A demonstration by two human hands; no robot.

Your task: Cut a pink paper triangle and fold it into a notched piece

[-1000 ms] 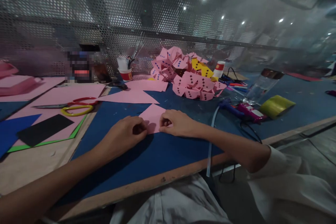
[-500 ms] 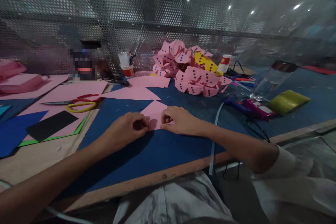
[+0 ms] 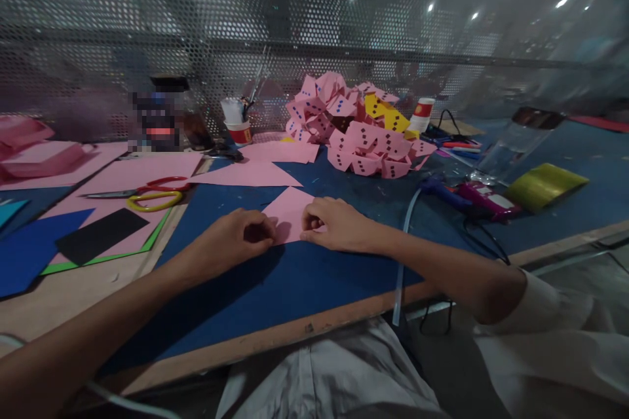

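A small piece of pink paper point(image 3: 289, 206) lies on the blue table top point(image 3: 275, 294), one corner pointing away from me. My left hand point(image 3: 238, 236) pinches its near left edge between thumb and fingers. On the near right edge, my right hand point(image 3: 334, 226) holds it with curled fingers and thumb. Larger pink sheets point(image 3: 246, 173) lie just beyond. Behind them to the right stands a heap of folded pink paper pieces point(image 3: 368, 141) with dark and blue square marks.
Scissors point(image 3: 157, 200), a black card point(image 3: 102, 236) and blue paper point(image 3: 39, 249) lie at left. A brush cup point(image 3: 239, 131) stands behind. At right are a magenta glue gun point(image 3: 486, 200), a clear glue stick point(image 3: 403, 262), a clear jar point(image 3: 511, 144) and a yellow packet point(image 3: 548, 186).
The view has shifted very slightly. Both hands keep their hold on the pink paper, and my left hand sits a touch further left.
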